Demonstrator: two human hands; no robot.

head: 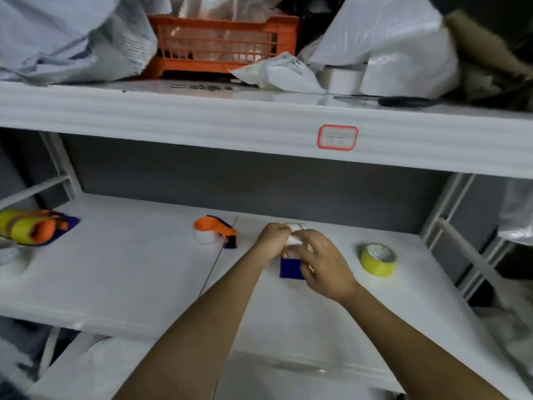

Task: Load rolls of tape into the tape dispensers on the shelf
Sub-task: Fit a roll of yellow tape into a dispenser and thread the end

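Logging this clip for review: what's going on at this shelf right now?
A person works with both hands on a blue tape dispenser holding white tape: the left hand pinches it at the top, the right hand grips its side. A yellow tape roll lies loose to the right; an orange dispenser sits left.
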